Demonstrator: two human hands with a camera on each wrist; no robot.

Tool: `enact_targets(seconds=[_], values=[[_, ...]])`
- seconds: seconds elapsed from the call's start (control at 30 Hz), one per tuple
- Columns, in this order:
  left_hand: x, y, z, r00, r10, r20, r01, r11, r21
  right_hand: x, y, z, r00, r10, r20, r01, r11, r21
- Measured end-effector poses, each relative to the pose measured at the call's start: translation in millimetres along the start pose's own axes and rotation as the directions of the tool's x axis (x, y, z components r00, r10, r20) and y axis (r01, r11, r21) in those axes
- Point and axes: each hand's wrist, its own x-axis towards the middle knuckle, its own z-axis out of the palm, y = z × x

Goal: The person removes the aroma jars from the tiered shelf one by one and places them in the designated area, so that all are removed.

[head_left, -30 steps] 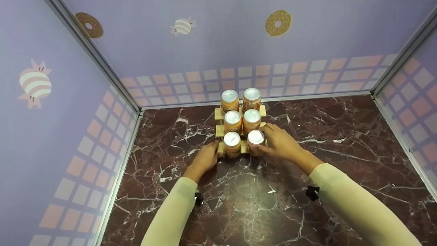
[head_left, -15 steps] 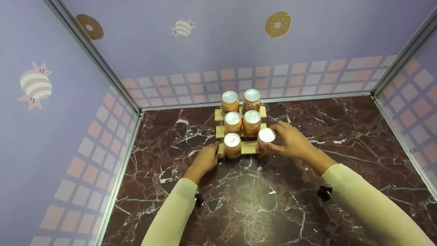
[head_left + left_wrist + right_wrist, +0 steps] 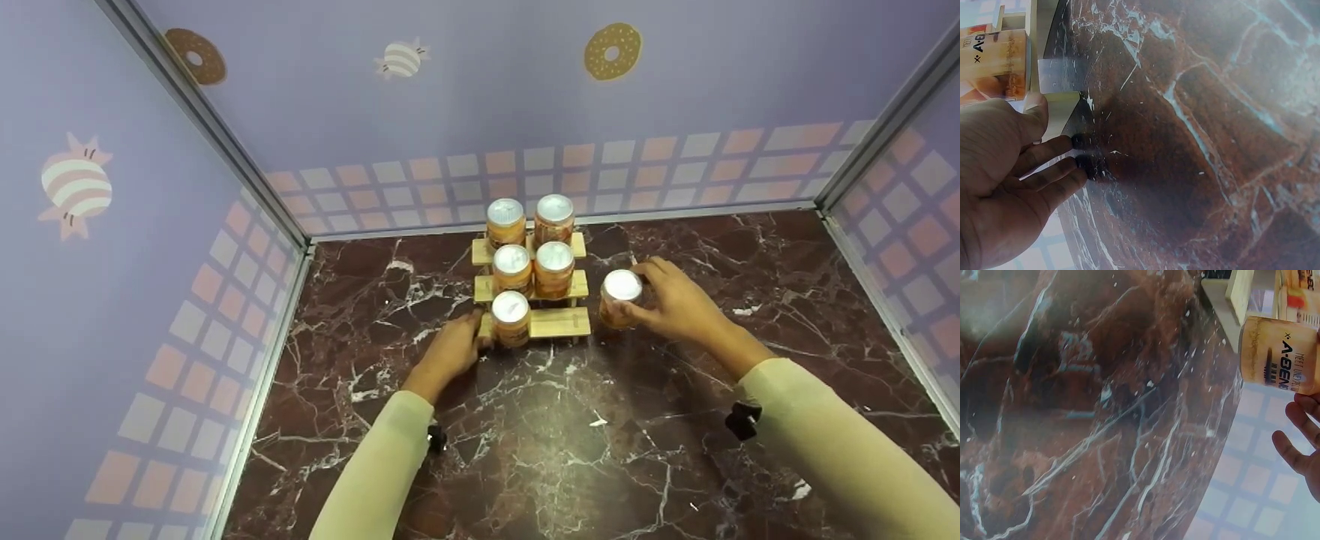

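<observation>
My right hand point(image 3: 679, 307) grips an orange jar point(image 3: 621, 291) with a white lid, held upright just right of a small wooden step rack point(image 3: 562, 322). The right wrist view shows its printed label point(image 3: 1283, 363) and raised base, apart from the rack. My left hand point(image 3: 448, 349) holds the left end of the rack's lowest step; in the left wrist view the thumb point(image 3: 1035, 115) lies against the board and the other fingers are below. A matching jar point(image 3: 511, 319) stands on the lowest step's left side. Several more fill the two steps behind.
A dark red marbled tabletop point(image 3: 540, 450) surrounds the rack. Purple panels stand at the back point(image 3: 480, 97), left point(image 3: 150, 262) and right point(image 3: 900, 225). The back panel rises close behind the rack.
My right hand has taken the front right jar off the lowest step and carried it rightward, baring that part of the board. My left hand has stayed on the rack.
</observation>
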Motion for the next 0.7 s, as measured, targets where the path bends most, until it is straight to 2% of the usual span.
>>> enact_targets(seconds=[0.03,0.13,0.3,0.43,0.57,0.7], values=[[3.4,-4.6,5.9,1.0,-0.009,0.0,0.009,1.0,-0.022,-1.0,2.7,-1.0,1.0,0.006,-0.002,-0.006,1.0,0.001],[5.9,-8.0,10.0,1.0,-0.011,0.001,0.011,1.0,-0.023,-3.0,10.5,-3.2,0.999,0.032,-0.004,-0.032,0.999,0.012],[8.6,-16.0,16.7,1.0,0.019,-0.002,-0.019,1.0,0.013,-4.9,23.4,-5.3,0.997,0.083,-0.008,-0.083,0.996,0.028],[14.1,-28.7,27.9,0.999,0.043,-0.018,-0.042,0.999,0.03,-6.4,34.9,-5.6,0.993,0.112,-0.021,-0.111,0.993,0.039],[17.2,-33.3,31.3,0.998,0.054,-0.018,-0.053,0.997,0.061,-8.3,45.4,-4.1,0.99,0.136,-0.032,-0.134,0.989,0.058],[17.7,-34.2,33.2,0.999,0.042,-0.009,-0.041,0.996,0.079,-10.1,53.0,-1.7,0.989,0.141,-0.044,-0.138,0.988,0.064]])
